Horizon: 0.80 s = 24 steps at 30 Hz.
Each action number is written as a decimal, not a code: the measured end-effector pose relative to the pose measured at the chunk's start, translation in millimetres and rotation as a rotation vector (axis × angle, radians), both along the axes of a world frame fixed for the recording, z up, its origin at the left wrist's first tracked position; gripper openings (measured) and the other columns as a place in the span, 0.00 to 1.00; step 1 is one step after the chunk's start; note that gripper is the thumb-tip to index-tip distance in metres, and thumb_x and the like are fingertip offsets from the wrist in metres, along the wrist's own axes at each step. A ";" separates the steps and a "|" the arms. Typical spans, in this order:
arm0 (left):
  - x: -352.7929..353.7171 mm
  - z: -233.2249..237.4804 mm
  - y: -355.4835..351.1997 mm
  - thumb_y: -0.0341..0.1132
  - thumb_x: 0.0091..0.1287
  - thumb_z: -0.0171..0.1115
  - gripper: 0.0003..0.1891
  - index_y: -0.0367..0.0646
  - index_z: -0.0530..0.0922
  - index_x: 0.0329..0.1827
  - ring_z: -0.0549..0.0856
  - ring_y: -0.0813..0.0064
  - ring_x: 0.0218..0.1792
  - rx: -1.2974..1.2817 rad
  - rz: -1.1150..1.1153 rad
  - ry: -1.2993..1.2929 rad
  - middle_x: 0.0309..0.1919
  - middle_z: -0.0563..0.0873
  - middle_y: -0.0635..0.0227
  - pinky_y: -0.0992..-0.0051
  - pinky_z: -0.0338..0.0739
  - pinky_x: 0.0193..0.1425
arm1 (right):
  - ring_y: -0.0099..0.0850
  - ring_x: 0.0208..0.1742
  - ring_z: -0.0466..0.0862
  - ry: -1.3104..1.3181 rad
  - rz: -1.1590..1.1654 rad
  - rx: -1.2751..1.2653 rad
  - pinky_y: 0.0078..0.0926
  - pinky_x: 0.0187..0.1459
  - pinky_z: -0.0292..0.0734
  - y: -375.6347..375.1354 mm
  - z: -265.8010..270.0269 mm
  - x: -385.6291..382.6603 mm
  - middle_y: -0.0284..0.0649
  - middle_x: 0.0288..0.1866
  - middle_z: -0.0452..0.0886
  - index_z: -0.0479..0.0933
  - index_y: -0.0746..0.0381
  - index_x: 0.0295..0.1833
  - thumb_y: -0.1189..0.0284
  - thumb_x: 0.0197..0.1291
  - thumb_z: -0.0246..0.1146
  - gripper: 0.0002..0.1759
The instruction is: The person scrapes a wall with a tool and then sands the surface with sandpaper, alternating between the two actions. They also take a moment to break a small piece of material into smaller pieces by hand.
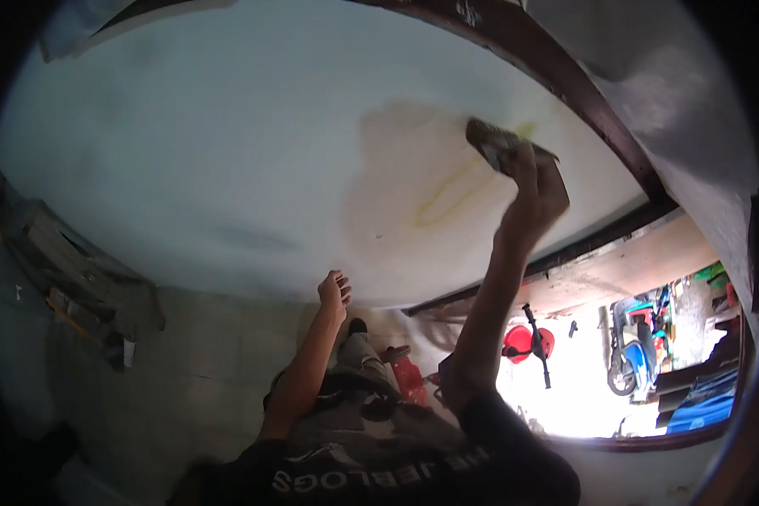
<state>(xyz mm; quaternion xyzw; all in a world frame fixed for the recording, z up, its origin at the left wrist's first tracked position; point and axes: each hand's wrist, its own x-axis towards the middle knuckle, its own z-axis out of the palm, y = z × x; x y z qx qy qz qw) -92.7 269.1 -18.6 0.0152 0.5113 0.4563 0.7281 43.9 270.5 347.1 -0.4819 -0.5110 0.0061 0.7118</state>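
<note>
My right hand (527, 174) is raised to the pale wall (228, 118), gripping a dark flat pad (491, 145). The pad's face lies at or close to the wall surface; contact is hard to make out. Around and below it, a pinkish-beige patch (388, 160) shows on the pale blue-white wall, with a yellow looped line (438, 202) across it. Lower down, my left hand (336, 289) is held with fingers curled in a loose fist, near the wall's bottom edge. Nothing shows in it.
A dark brown frame (616, 152) borders the wall at the right. Through a bright doorway stand a blue motorbike (637, 354) and a red seat-like object (519, 342). Something red (407, 375) is on the floor by my foot. Dark furniture (84, 270) stands at the left.
</note>
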 end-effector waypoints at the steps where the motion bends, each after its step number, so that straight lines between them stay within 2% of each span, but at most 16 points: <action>1: 0.5 -2.3 -3.7 0.44 0.64 0.61 0.11 0.49 0.77 0.41 0.78 0.77 0.27 -0.001 0.000 0.005 0.31 0.81 0.73 0.73 0.67 0.30 | 0.26 0.32 0.80 -0.094 -0.074 -0.046 0.26 0.36 0.73 8.5 -7.7 5.1 0.42 0.28 0.84 0.81 0.71 0.34 0.69 0.67 0.64 0.14; 2: 0.9 -3.4 -3.4 0.44 0.64 0.61 0.11 0.49 0.77 0.41 0.78 0.77 0.27 -0.008 -0.005 0.008 0.31 0.81 0.73 0.73 0.67 0.30 | 0.26 0.31 0.80 -0.193 -0.140 -0.090 0.27 0.35 0.73 16.6 -22.0 10.7 0.44 0.27 0.83 0.80 0.72 0.35 0.69 0.66 0.64 0.14; 3: 1.9 -7.7 -2.5 0.44 0.64 0.61 0.11 0.49 0.77 0.41 0.78 0.76 0.28 0.014 -0.040 0.014 0.32 0.81 0.73 0.72 0.67 0.30 | 0.28 0.31 0.80 -0.280 -0.222 -0.032 0.31 0.35 0.74 17.3 -43.5 9.2 0.46 0.27 0.82 0.79 0.72 0.35 0.69 0.66 0.64 0.14; 4: 5.5 -6.1 4.4 0.44 0.65 0.61 0.11 0.49 0.77 0.41 0.78 0.76 0.28 0.049 -0.069 0.011 0.33 0.81 0.73 0.71 0.68 0.31 | 0.31 0.32 0.81 -0.293 -0.303 -0.132 0.33 0.36 0.75 14.5 -72.8 11.5 0.48 0.29 0.83 0.80 0.71 0.36 0.70 0.65 0.64 0.12; 5: 6.5 0.3 10.9 0.44 0.65 0.61 0.11 0.49 0.77 0.41 0.78 0.76 0.28 0.057 -0.066 0.000 0.33 0.81 0.73 0.71 0.68 0.31 | 0.34 0.32 0.82 -0.288 -0.247 -0.094 0.33 0.38 0.76 24.4 -125.3 28.4 0.48 0.30 0.84 0.81 0.70 0.37 0.70 0.63 0.65 0.11; 7: 2.2 8.6 7.2 0.45 0.65 0.60 0.11 0.50 0.77 0.42 0.78 0.76 0.28 0.046 -0.096 0.046 0.34 0.81 0.73 0.70 0.68 0.31 | 0.32 0.34 0.83 -0.147 -0.145 -0.389 0.34 0.40 0.77 13.5 -190.6 32.2 0.47 0.28 0.84 0.82 0.72 0.35 0.70 0.59 0.68 0.13; 8: -0.1 10.5 7.7 0.45 0.65 0.60 0.11 0.50 0.77 0.42 0.78 0.76 0.28 0.060 -0.104 0.050 0.34 0.81 0.73 0.70 0.68 0.31 | 0.29 0.35 0.81 -0.109 -0.093 -0.503 0.34 0.41 0.77 5.7 -199.1 29.4 0.46 0.27 0.83 0.82 0.72 0.34 0.69 0.59 0.68 0.14; 10: -1.5 15.7 10.8 0.45 0.65 0.60 0.11 0.50 0.78 0.43 0.78 0.75 0.29 0.087 -0.101 0.058 0.34 0.81 0.72 0.70 0.68 0.32 | 0.28 0.35 0.80 -0.097 -0.094 -0.484 0.32 0.41 0.77 0.7 -169.3 25.5 0.44 0.29 0.84 0.82 0.72 0.36 0.69 0.61 0.67 0.13; 12: 0.5 16.0 16.3 0.45 0.65 0.60 0.11 0.50 0.78 0.43 0.78 0.76 0.29 0.095 -0.107 0.063 0.34 0.81 0.72 0.70 0.68 0.33 | 0.25 0.35 0.79 -0.017 -0.099 -0.134 0.30 0.42 0.77 15.5 -102.3 22.7 0.42 0.31 0.84 0.81 0.72 0.37 0.71 0.63 0.65 0.12; 14: 2.6 10.9 4.6 0.45 0.65 0.60 0.12 0.49 0.78 0.44 0.78 0.76 0.30 0.067 -0.118 0.073 0.34 0.81 0.72 0.71 0.68 0.33 | 0.25 0.36 0.79 -0.048 -0.093 0.040 0.28 0.42 0.76 5.6 -13.7 15.1 0.40 0.33 0.84 0.81 0.72 0.37 0.72 0.64 0.64 0.11; 16: 4.2 15.1 -3.8 0.45 0.65 0.60 0.11 0.49 0.77 0.43 0.78 0.76 0.30 0.089 -0.164 0.067 0.34 0.81 0.71 0.71 0.68 0.33 | 0.24 0.34 0.78 0.029 0.037 0.102 0.26 0.42 0.74 17.5 22.4 17.4 0.41 0.31 0.83 0.80 0.71 0.35 0.72 0.64 0.64 0.11; 17: 3.0 17.4 -10.3 0.45 0.65 0.60 0.11 0.49 0.77 0.43 0.78 0.76 0.30 0.086 -0.157 0.066 0.34 0.81 0.71 0.71 0.68 0.33 | 0.24 0.34 0.78 0.029 0.044 0.098 0.26 0.42 0.74 16.8 15.6 18.7 0.41 0.31 0.83 0.80 0.71 0.35 0.72 0.64 0.64 0.11; 19: -2.3 25.4 -17.0 0.44 0.67 0.59 0.11 0.48 0.77 0.44 0.78 0.77 0.29 0.125 -0.246 0.115 0.34 0.81 0.72 0.72 0.68 0.32 | 0.25 0.32 0.77 -0.239 -0.233 0.032 0.26 0.39 0.74 18.6 -19.7 23.3 0.42 0.29 0.82 0.79 0.70 0.33 0.72 0.64 0.64 0.12; 21: -14.2 31.0 -17.7 0.44 0.67 0.60 0.10 0.49 0.76 0.42 0.77 0.78 0.29 0.168 -0.199 0.103 0.32 0.81 0.73 0.71 0.68 0.33 | 0.25 0.33 0.78 -0.192 -0.180 -0.018 0.28 0.36 0.79 19.5 -84.1 21.1 0.42 0.28 0.81 0.79 0.70 0.33 0.73 0.61 0.66 0.10; 23: -30.4 25.1 -27.6 0.44 0.67 0.61 0.09 0.51 0.76 0.40 0.77 0.78 0.29 0.227 -0.142 0.107 0.32 0.80 0.75 0.72 0.68 0.33 | 0.24 0.31 0.79 -0.045 -0.085 -0.233 0.28 0.33 0.80 10.1 -134.4 11.5 0.44 0.29 0.83 0.81 0.70 0.33 0.73 0.59 0.68 0.09; 24: -41.5 23.3 -36.0 0.44 0.67 0.61 0.09 0.51 0.76 0.40 0.77 0.78 0.29 0.221 -0.102 0.112 0.32 0.80 0.75 0.72 0.68 0.33 | 0.24 0.31 0.79 -0.049 -0.045 -0.235 0.28 0.33 0.80 7.1 -154.1 16.3 0.44 0.29 0.83 0.81 0.70 0.33 0.73 0.59 0.68 0.09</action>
